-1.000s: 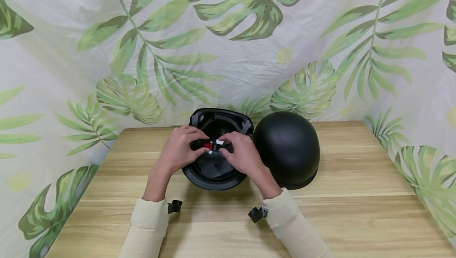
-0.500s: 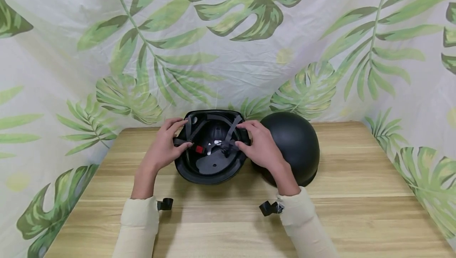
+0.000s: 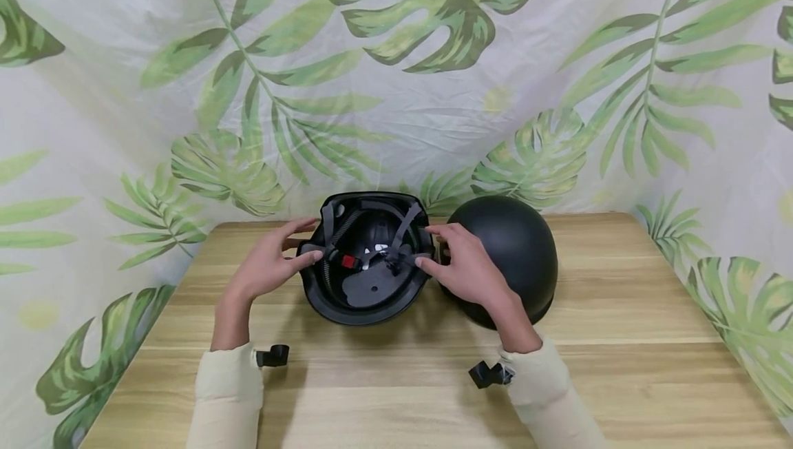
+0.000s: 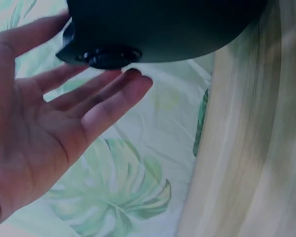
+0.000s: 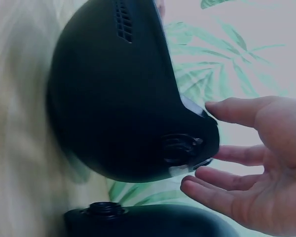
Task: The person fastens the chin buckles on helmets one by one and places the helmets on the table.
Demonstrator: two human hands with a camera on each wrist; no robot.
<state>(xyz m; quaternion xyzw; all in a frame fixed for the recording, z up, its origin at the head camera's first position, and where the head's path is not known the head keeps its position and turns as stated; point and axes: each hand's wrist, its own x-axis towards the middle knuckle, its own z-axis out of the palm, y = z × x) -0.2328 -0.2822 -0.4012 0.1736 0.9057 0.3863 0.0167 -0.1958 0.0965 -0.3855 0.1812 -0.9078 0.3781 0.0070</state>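
An upturned black helmet point(image 3: 362, 311) rests on the wooden table, its hollow facing up. Inside it lie grey straps, a red buckle piece point(image 3: 349, 262) and a white tag. At its left edge, my left hand point(image 3: 266, 263) has its thumb tip by the rim; in the left wrist view the fingers extend loosely beside the outer knob point(image 4: 111, 57). My right hand point(image 3: 467, 263) spreads thumb and fingers around the right side flap, and in the right wrist view the thumb tip meets the rim while relaxed fingers lie close to the outer side. Neither hand curls tightly.
Dome up, a second black helmet point(image 3: 508, 256) stands just right of the first, close behind my right hand. The wooden table point(image 3: 632, 366) ends at a leaf-printed cloth point(image 3: 396, 125) at the back. Small black cameras point(image 3: 272, 355) sit on the wrists.
Both hands have left the buckle and straps in the middle and moved apart to the helmet's sides. The helmet has shifted slightly left. Since half a second ago the left hand's fingers have loosened outward.
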